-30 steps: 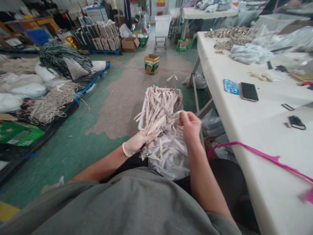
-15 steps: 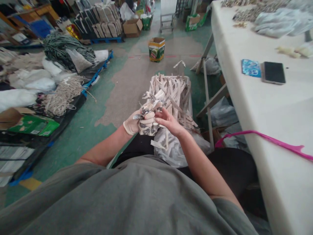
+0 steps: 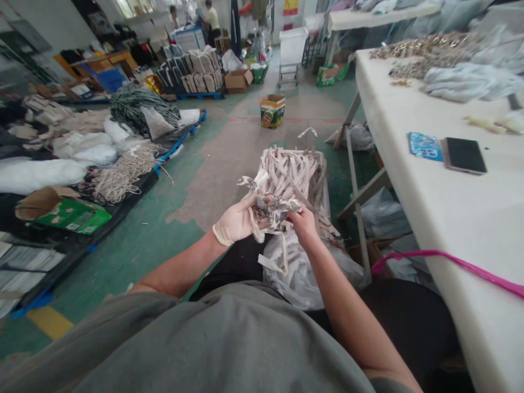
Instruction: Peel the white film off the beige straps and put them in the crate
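Note:
My left hand (image 3: 236, 222), in a pale latex glove, is closed round a crumpled bundle of patterned cream straps (image 3: 271, 206). My bare right hand (image 3: 303, 225) pinches the same bundle from the right, fingers curled. A loose cream strap (image 3: 283, 254) dangles from the bundle over a clear plastic bag (image 3: 303, 273) on my lap. Just beyond my hands stands a white bin (image 3: 323, 164) heaped with cream straps (image 3: 293, 172).
A white table (image 3: 450, 207) runs along the right, with a phone (image 3: 464, 155), a blue card (image 3: 424, 146), a pink strap (image 3: 450, 263) and metal hardware (image 3: 421, 53). Rope piles (image 3: 123, 170) and a green box (image 3: 65, 214) lie left. A carton (image 3: 272, 110) stands on the floor.
My right hand went from touching the bundle with spread fingers to pinching it. The bundle sits slightly lower and more between both hands; the camera tilted up.

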The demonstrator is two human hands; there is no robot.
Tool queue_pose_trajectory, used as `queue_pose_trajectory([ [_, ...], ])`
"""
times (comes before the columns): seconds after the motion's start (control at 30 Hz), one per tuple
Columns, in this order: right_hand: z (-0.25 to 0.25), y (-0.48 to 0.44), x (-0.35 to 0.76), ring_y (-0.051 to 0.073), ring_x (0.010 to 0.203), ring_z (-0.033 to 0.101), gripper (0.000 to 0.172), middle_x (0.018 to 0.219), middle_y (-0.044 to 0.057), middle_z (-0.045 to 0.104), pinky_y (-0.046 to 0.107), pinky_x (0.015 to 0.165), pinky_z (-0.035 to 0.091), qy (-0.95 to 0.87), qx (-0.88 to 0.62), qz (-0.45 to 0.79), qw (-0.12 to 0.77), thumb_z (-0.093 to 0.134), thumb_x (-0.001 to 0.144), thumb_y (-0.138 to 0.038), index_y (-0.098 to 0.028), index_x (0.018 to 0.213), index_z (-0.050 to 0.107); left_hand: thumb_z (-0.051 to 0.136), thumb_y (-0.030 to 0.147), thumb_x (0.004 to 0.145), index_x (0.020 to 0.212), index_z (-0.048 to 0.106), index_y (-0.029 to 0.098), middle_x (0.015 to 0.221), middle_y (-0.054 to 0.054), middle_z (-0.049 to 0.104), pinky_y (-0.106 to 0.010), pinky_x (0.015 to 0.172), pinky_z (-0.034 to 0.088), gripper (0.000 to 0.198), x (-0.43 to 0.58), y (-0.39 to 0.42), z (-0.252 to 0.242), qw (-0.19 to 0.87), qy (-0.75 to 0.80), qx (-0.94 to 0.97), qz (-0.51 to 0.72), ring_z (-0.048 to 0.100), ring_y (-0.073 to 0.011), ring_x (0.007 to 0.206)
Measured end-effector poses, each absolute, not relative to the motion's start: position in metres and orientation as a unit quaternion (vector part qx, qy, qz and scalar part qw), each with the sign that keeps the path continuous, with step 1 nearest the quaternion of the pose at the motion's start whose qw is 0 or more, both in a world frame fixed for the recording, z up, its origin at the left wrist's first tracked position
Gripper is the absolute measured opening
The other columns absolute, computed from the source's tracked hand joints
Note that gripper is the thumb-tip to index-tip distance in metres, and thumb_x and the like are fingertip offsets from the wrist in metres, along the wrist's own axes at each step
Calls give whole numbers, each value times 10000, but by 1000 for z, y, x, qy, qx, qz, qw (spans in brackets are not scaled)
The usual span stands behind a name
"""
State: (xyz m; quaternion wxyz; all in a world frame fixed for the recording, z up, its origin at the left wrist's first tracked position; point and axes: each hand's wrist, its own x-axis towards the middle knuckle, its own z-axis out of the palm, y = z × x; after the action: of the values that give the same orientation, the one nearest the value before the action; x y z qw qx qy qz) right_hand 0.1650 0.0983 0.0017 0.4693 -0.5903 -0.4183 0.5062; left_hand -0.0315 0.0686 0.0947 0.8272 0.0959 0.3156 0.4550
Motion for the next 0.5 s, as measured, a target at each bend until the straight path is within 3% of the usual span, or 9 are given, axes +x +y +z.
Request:
queue_pose_trajectory([
  [0.27,2,117,222,94,549,532,119,621,-47,585,187,508,494,-191,-601,491,601,578,626,-169,-181,744,566,419,287,1035,1252,662,240,1154,-61,729,-431,1005,529,329,-42,74,96,777,281,112,552,693,-210,1086],
  [0.4,6,127,257,82,491,540,141,620,-63,581,188,483,518,-90,-599,467,644,511,635,-115,-181,760,513,429,244,1031,1092,703,216,1139,-50,729,-470,1046,505,282,-58,89,94,744,264,97,605,689,-192,1067],
  [0.5,14,134,275,97,514,590,131,628,-45,585,230,526,571,-41,-572,475,668,458,694,-91,-183,771,511,440,210,1025,926,690,188,1010,-28,736,-469,1052,502,270,-72,100,87,723,265,63,634,696,-170,1011],
])
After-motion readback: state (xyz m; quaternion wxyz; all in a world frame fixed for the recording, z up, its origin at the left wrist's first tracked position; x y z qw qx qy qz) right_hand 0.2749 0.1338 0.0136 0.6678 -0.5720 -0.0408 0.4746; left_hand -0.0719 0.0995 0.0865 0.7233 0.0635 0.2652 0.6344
